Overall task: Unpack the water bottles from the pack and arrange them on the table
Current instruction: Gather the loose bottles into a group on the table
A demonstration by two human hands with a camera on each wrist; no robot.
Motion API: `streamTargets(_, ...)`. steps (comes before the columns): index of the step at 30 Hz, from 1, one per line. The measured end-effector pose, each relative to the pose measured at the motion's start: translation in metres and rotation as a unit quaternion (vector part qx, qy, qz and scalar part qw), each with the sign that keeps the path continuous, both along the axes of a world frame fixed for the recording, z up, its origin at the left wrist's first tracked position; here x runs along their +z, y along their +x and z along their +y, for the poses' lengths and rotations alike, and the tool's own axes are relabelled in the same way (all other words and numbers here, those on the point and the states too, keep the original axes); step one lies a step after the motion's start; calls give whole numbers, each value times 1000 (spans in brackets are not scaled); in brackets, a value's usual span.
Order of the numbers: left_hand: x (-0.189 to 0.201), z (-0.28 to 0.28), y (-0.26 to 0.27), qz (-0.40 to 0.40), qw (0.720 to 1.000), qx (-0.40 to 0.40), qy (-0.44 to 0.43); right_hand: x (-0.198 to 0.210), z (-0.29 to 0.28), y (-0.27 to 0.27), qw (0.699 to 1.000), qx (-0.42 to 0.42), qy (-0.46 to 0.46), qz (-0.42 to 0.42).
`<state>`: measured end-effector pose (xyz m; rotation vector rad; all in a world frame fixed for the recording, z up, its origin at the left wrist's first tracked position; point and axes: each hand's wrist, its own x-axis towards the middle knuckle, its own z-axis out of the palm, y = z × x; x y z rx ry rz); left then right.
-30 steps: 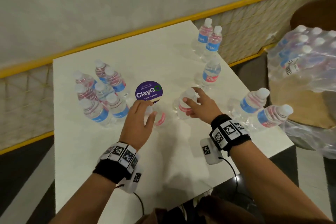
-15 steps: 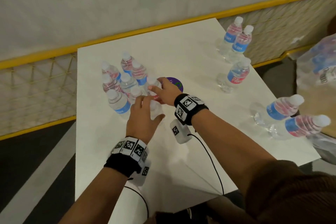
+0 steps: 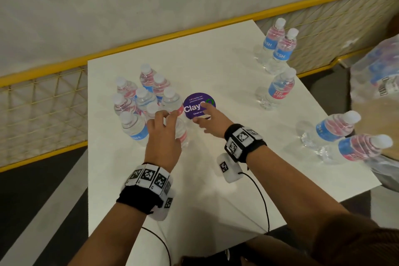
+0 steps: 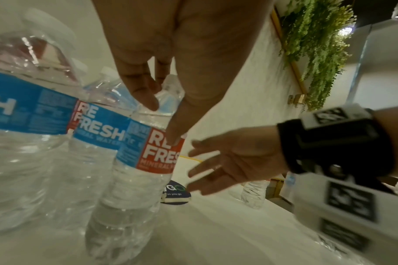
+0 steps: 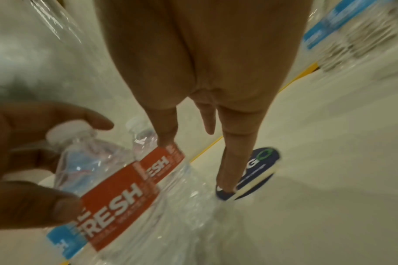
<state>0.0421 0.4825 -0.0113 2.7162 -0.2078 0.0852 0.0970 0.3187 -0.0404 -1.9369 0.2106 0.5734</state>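
White table (image 3: 216,67) seen from above. A cluster (image 3: 142,101) of upright bottles stands near its left edge; three more stand by the far right corner and two at the right edge, leaving open surface in the middle and at the near side. The pack (image 3: 375,71) lies off the table to the right. Left hand (image 3: 164,136) sits over the nearest bottle (image 4: 134,161), fingers loosely spread, thumb tip on its label; a firm grip cannot be confirmed. Right hand (image 3: 212,119) is open, fingers straight and apart, holding nothing, forefinger over a round purple sticker (image 3: 195,104). Labels read "RE FRESH MINERAL"; the sticker reads "Clay…".
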Motion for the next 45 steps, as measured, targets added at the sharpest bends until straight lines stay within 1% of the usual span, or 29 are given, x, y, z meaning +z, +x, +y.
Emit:
streamTargets(2,6,-3,-1,-24,999,-4,41,5,-33,-16,999,-15,-47,-20)
streamTargets(4,17,-14,-1,-67,997,1,47,16,-68,-31,995,-44,-84,-36)
streamTargets(5,23,-23,1,-93,995,-7,28,24,-86,-37,993,-63,-95,-45)
streamTargets(7,34,-49,7,-143,988,-53,-19,40,-119,-49,985,-108,-116,-72)
streamTargets(9,39,-83,20,-151,980,-115,-55,56,-146,-60,969,-160,-152,-112)
streamTargets(12,41,-143,49,-86,973,-195,-85,72,-181,-77,929,-239,-218,-179)
streamTargets(14,40,-183,70,-32,971,-228,-56,77,-201,-85,897,-290,-254,-218)
streamTargets(15,39,-202,80,-10,969,-245,-37,78,-210,-89,881,-311,-276,-225)
streamTargets(16,39,-219,89,12,965,-262,-17,79,-218,-93,871,-328,-298,-214)
streamTargets(17,37,-234,97,36,960,-277,7,78,-226,-96,867,-338,-315,-190)
streamTargets(18,33,-245,104,59,955,-288,35,77,-232,-99,872,-338,-320,-154)
streamTargets(20,26,-262,116,95,945,-306,74,71,-240,-100,895,-310,-310,-85)
streamTargets(22,21,-269,122,105,945,-303,61,66,-241,-100,912,-273,-301,-50)
streamTargets(23,21,-269,122,99,949,-295,44,62,-241,-100,914,-261,-306,-48)
streamTargets(25,20,-261,119,90,954,-284,17,58,-240,-101,911,-265,-309,-62)
streamTargets(28,19,-226,97,99,953,-286,-21,60,-233,-103,920,-283,-256,-89)
streamTargets(31,14,-179,61,99,958,-264,-58,64,-208,-104,940,-256,-202,-103)
streamTargets(35,10,-121,9,100,969,-206,-96,61,-152,-99,964,-186,-134,-135)
streamTargets(39,8,-76,-27,93,981,-129,-114,54,-94,-91,982,-78,-72,-156)
streamTargets(42,2,-48,-45,63,989,-31,-133,48,-67,-87,982,-4,-65,-177)
streamTargets(43,-1,-39,-50,46,989,0,-143,44,-62,-86,980,1,-67,-185)
streamTargets(45,-8,-25,-58,4,989,27,-144,37,-58,-83,977,3,-90,-193)
